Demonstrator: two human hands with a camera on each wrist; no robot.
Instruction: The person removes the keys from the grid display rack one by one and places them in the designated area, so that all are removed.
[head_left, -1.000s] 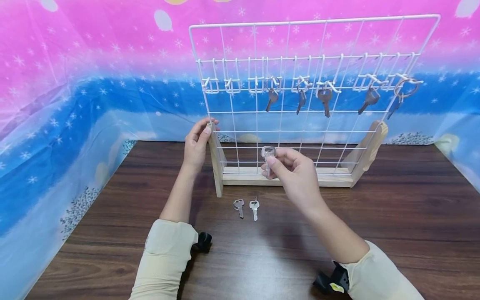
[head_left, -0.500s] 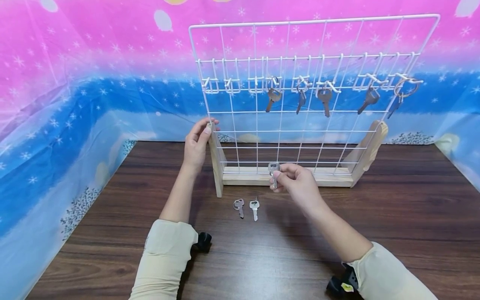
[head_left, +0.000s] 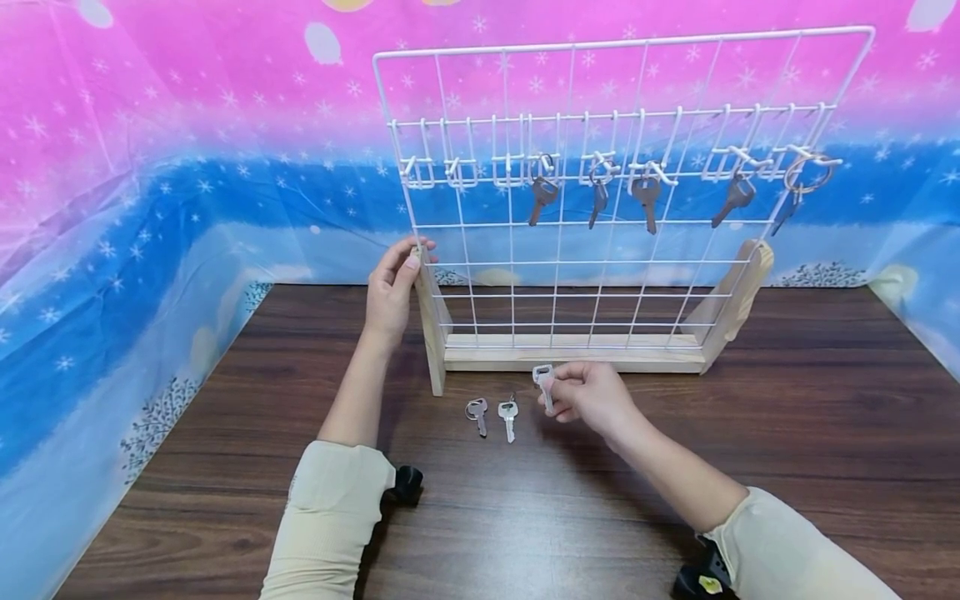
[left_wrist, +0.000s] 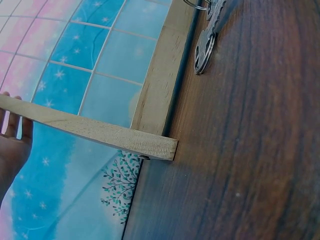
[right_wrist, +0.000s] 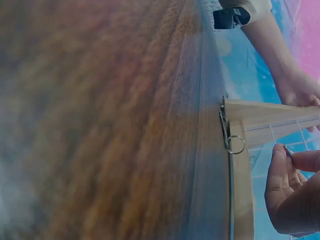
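Observation:
A silver key [head_left: 543, 377] is pinched between the thumb and fingers of my right hand [head_left: 596, 402], low over the table in front of the rack's base. Just left of it, a key with a ring [head_left: 480, 417] and another key [head_left: 508, 420] lie side by side on the wood. My left hand [head_left: 390, 292] grips the top of the rack's left wooden upright [head_left: 432, 342], thumb in front. In the right wrist view only a sliver of the pinched key [right_wrist: 288, 150] shows between the fingertips of the right hand [right_wrist: 292, 192].
A white wire grid rack [head_left: 555, 263] on a wooden base [head_left: 577, 360] stands across the table [head_left: 247, 433]. Several keys, including one by a large ring [head_left: 808, 175], hang from its hooks toward the right. Hooks at the left [head_left: 461, 171] carry none. Patterned cloth [head_left: 187, 192] hangs behind.
My right hand has come down with the key, from in front of the wire grid to low over the table. The left hand keeps its grip on the upright.

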